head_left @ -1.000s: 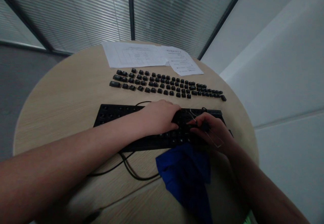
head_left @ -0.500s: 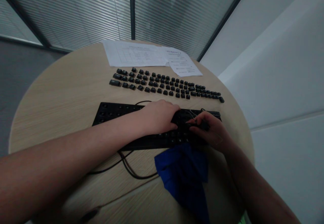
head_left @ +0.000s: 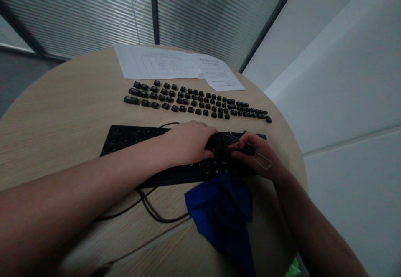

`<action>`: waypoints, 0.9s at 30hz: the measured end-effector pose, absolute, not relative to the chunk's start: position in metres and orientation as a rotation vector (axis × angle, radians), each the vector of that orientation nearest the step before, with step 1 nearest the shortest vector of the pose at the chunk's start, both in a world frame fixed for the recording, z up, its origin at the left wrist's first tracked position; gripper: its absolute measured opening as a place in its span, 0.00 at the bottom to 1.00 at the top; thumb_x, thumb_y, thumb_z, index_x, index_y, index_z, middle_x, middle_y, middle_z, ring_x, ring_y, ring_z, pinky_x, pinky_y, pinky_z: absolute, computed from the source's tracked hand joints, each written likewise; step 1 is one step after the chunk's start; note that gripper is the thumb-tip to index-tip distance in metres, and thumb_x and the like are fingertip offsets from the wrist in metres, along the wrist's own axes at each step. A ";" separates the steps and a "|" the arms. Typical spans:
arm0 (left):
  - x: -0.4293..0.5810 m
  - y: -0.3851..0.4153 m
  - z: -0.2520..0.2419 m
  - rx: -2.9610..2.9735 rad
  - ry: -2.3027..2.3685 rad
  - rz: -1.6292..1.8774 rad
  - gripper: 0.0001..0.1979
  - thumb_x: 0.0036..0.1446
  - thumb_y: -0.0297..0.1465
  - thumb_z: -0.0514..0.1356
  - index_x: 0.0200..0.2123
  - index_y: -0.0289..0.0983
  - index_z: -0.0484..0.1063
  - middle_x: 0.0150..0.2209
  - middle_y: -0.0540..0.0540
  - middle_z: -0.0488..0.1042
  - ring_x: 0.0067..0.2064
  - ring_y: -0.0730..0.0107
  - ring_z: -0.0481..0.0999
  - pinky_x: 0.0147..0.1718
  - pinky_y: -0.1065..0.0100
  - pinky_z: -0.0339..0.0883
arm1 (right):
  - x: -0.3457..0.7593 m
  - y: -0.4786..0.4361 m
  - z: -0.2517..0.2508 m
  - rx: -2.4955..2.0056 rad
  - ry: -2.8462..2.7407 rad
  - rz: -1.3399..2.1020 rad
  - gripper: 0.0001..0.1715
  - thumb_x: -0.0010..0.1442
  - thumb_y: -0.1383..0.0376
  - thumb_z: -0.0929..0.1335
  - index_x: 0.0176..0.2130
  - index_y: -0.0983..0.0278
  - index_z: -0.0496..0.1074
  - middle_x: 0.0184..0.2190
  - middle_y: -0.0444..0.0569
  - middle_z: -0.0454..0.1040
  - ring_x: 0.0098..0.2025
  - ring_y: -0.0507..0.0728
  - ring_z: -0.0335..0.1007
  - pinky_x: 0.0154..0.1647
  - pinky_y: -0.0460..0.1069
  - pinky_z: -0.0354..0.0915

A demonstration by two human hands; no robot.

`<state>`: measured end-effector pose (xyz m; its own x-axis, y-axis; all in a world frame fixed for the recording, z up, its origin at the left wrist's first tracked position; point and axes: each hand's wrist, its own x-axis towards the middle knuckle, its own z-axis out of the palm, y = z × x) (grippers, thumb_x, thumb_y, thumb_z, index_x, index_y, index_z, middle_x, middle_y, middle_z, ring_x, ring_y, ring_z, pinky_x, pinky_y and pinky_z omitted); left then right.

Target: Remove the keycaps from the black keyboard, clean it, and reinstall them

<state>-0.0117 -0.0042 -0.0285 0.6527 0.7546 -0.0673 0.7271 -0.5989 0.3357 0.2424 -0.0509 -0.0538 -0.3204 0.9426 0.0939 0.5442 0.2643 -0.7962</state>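
Note:
A black keyboard (head_left: 131, 137) with its keycaps off lies across the round wooden table (head_left: 62, 114). My left hand (head_left: 188, 145) rests palm down on the keyboard's middle, fingers curled against it. My right hand (head_left: 255, 156) is closed on a thin wire keycap puller (head_left: 261, 160) and a small black keycap (head_left: 249, 148) at the keyboard's right part. Rows of removed black keycaps (head_left: 194, 101) lie on the table beyond the keyboard.
A blue cloth (head_left: 222, 214) lies at the near table edge below the keyboard. The keyboard's black cable (head_left: 150, 208) loops to its left. Two printed paper sheets (head_left: 175, 62) lie at the far edge. Blinds and a white wall stand behind.
The view has shifted slightly to the right, so everything sits a little further left. Both hands stay on the keyboard; the wire puller shows more clearly by my right hand.

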 end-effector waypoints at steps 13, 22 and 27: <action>-0.010 0.000 -0.034 2.546 1.213 0.115 0.29 0.54 0.42 0.68 0.58 0.44 0.74 0.53 0.42 0.80 0.55 0.46 0.77 0.50 0.55 0.70 | 0.238 -0.045 -0.052 -1.315 -2.022 0.901 0.15 0.61 0.60 0.75 0.36 0.59 0.66 0.40 0.48 0.84 0.42 0.59 0.82 0.43 0.52 0.75; -0.014 0.005 -0.045 2.492 1.245 0.159 0.29 0.52 0.46 0.68 0.56 0.46 0.75 0.50 0.44 0.79 0.53 0.46 0.77 0.54 0.53 0.67 | 0.241 -0.045 -0.048 -1.324 -2.020 0.972 0.16 0.61 0.59 0.76 0.36 0.59 0.66 0.40 0.49 0.84 0.42 0.60 0.82 0.43 0.52 0.75; -0.017 0.002 -0.044 2.554 1.225 0.145 0.28 0.55 0.46 0.65 0.58 0.46 0.75 0.52 0.43 0.80 0.53 0.49 0.78 0.53 0.54 0.69 | 0.243 -0.046 -0.050 -1.275 -2.060 0.938 0.17 0.61 0.57 0.76 0.36 0.60 0.67 0.39 0.48 0.84 0.41 0.59 0.82 0.42 0.50 0.73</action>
